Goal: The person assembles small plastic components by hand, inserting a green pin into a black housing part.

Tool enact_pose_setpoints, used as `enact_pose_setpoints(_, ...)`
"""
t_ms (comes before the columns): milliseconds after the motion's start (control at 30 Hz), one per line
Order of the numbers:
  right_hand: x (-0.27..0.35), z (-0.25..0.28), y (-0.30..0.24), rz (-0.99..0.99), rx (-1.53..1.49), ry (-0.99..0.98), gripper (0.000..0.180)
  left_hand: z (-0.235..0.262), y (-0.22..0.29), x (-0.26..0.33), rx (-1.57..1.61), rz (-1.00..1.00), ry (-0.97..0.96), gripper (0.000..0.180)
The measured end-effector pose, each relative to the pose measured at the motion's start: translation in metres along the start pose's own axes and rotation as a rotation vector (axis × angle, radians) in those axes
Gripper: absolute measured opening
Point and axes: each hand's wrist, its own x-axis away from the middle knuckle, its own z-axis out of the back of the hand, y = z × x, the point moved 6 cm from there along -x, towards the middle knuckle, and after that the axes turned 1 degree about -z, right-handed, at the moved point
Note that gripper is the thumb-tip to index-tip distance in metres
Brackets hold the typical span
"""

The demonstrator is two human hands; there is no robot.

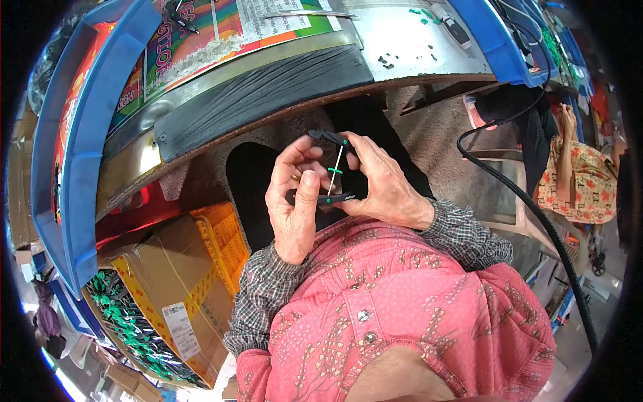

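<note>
The left hand (293,201) closes its thumb and bent fingers on the left end of a black plastic piece with a thin white rod and green fittings (338,158); the right hand (388,184) grips its right side. The piece is held in the air off the near edge of the metal-topped bench (415,43). Small black scraps (385,62) lie toward the bench's right end, near a blue plastic bin (487,40).
</note>
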Motion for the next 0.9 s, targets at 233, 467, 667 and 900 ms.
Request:
enact_pose_setpoints(233,0.002,0.001,-0.003,-0.018,-0.01,-0.039,0.09,-0.013,0.011,-0.007,0.214,-0.004,-0.035,0.068)
enact_pose_setpoints(467,0.001,0.004,-0.008,0.005,0.017,-0.05,0.092,-0.013,0.01,-0.01,0.294,0.007,-0.064,0.068)
enact_pose_setpoints(667,0.001,0.006,-0.008,0.004,0.0,-0.042,0.093,-0.011,0.008,-0.01,0.231,-0.003,-0.038,0.063)
enact_pose_setpoints(900,0.001,0.003,-0.008,0.034,-0.075,-0.061,0.088,-0.01,0.011,-0.009,0.237,-0.027,-0.002,0.059)
